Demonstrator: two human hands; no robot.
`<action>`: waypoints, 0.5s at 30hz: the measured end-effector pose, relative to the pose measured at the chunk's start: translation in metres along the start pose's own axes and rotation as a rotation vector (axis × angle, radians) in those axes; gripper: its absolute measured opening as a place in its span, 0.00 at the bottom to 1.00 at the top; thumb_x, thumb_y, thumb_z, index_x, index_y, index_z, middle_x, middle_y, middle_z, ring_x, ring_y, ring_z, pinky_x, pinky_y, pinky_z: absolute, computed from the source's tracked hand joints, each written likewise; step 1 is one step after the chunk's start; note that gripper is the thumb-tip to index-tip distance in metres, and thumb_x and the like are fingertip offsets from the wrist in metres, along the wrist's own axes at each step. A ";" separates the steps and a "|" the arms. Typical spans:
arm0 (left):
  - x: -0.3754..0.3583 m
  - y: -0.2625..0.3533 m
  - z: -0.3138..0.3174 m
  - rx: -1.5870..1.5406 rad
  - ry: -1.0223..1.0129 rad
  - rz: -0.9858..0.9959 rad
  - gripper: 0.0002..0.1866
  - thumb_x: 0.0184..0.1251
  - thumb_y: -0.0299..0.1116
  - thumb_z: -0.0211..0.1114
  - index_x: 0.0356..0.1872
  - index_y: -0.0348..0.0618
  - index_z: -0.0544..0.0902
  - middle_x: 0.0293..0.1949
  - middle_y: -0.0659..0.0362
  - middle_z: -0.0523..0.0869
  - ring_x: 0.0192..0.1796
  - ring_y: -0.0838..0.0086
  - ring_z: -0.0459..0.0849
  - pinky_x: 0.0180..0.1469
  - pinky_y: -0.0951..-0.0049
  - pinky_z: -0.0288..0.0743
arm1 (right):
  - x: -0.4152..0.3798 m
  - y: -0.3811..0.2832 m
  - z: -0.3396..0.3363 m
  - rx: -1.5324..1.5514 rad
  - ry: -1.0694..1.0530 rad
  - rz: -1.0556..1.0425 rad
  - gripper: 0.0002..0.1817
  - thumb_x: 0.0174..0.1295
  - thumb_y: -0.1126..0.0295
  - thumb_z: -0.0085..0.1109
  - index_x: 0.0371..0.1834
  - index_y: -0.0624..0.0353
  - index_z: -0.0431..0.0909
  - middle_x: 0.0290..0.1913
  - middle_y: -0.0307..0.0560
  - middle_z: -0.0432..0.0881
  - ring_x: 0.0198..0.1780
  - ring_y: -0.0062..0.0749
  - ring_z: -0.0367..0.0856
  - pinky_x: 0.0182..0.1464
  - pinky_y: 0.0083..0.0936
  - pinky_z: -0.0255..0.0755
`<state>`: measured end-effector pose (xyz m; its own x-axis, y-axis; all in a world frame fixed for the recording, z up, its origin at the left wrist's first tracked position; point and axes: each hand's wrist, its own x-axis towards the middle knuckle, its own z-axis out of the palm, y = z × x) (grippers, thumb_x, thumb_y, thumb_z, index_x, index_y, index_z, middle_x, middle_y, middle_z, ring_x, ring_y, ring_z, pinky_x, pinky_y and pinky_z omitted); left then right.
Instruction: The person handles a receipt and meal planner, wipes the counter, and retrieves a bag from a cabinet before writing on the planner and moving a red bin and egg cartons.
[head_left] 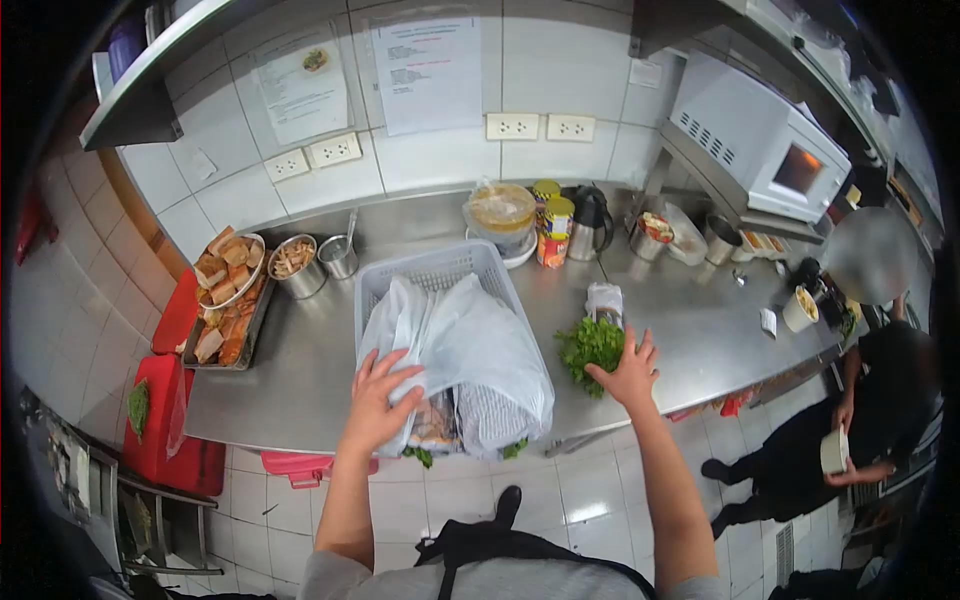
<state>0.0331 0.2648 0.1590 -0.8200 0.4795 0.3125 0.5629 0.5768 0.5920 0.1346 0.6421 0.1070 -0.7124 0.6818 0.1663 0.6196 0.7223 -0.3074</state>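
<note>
My left hand [382, 400] lies spread on the left side of a white plastic bag [440, 320], fingers apart. The bag covers much of a grey plastic basket [515, 290] on the steel counter; wrapped bundles show beneath its front, with green leaves poking out at the bottom. To the right of the basket, a bunch of leafy green herbs [592, 352] lies on the counter, its stem end wrapped in something pale. Right at the edge of the leaves is my right hand [630, 372], with fingers stretched out and nothing held.
At the left stand a tray of bread-like chunks [230, 335] and steel pots [298, 270]. Behind the basket are a covered tub [502, 215], cans [556, 235] and a thermos jug [590, 225]. A microwave [760, 140] sits above right. A person [800, 440] holds a container nearby.
</note>
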 end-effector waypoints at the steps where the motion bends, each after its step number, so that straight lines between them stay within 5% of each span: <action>1: 0.001 0.001 -0.001 -0.001 0.018 0.000 0.17 0.55 0.42 0.65 0.48 0.57 0.83 0.62 0.63 0.72 0.70 0.52 0.55 0.68 0.51 0.48 | 0.015 -0.002 0.009 0.001 0.011 -0.015 0.56 0.36 0.51 0.74 0.70 0.44 0.49 0.70 0.64 0.45 0.68 0.62 0.53 0.57 0.63 0.58; 3: -0.001 0.006 -0.004 0.000 -0.002 0.002 0.17 0.54 0.40 0.66 0.47 0.56 0.83 0.62 0.63 0.72 0.70 0.52 0.56 0.68 0.52 0.48 | 0.030 0.007 0.038 0.073 -0.099 0.148 0.58 0.35 0.53 0.75 0.71 0.43 0.47 0.72 0.60 0.41 0.68 0.60 0.56 0.57 0.58 0.62; 4: -0.001 0.013 -0.006 0.015 0.034 0.012 0.16 0.54 0.34 0.67 0.46 0.50 0.83 0.60 0.58 0.75 0.68 0.50 0.59 0.68 0.55 0.52 | 0.039 0.023 0.056 0.267 -0.031 0.102 0.54 0.34 0.57 0.75 0.69 0.45 0.52 0.68 0.62 0.54 0.62 0.59 0.67 0.56 0.52 0.67; 8: 0.005 0.018 -0.003 0.027 0.069 -0.009 0.17 0.52 0.35 0.68 0.45 0.52 0.84 0.60 0.60 0.75 0.68 0.51 0.59 0.68 0.54 0.50 | 0.071 0.058 0.077 0.572 -0.039 -0.049 0.44 0.41 0.66 0.71 0.65 0.52 0.59 0.58 0.58 0.70 0.52 0.52 0.77 0.52 0.43 0.73; 10: 0.012 0.023 -0.003 0.041 0.048 -0.028 0.17 0.51 0.35 0.68 0.45 0.52 0.84 0.60 0.61 0.75 0.68 0.51 0.58 0.68 0.54 0.50 | 0.080 0.060 0.070 1.598 -0.264 0.339 0.32 0.48 0.74 0.63 0.60 0.58 0.65 0.47 0.51 0.79 0.46 0.43 0.80 0.48 0.39 0.76; 13: 0.021 0.025 -0.011 0.073 -0.068 -0.089 0.19 0.51 0.37 0.68 0.48 0.52 0.82 0.62 0.60 0.72 0.69 0.51 0.57 0.68 0.53 0.48 | 0.094 0.038 0.039 1.821 -0.469 0.414 0.26 0.53 0.78 0.55 0.58 0.62 0.66 0.48 0.47 0.79 0.46 0.36 0.80 0.45 0.35 0.78; 15: 0.028 0.026 -0.015 0.087 -0.175 -0.118 0.22 0.52 0.38 0.67 0.52 0.52 0.80 0.64 0.58 0.69 0.70 0.52 0.56 0.69 0.52 0.45 | 0.092 -0.006 0.008 1.768 -0.529 0.280 0.24 0.55 0.77 0.55 0.57 0.62 0.67 0.46 0.48 0.79 0.45 0.37 0.80 0.45 0.35 0.78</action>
<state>0.0233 0.2834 0.1941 -0.8546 0.5082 0.1069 0.4771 0.6869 0.5482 0.0623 0.6996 0.1164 -0.8935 0.3917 -0.2195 -0.0474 -0.5684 -0.8214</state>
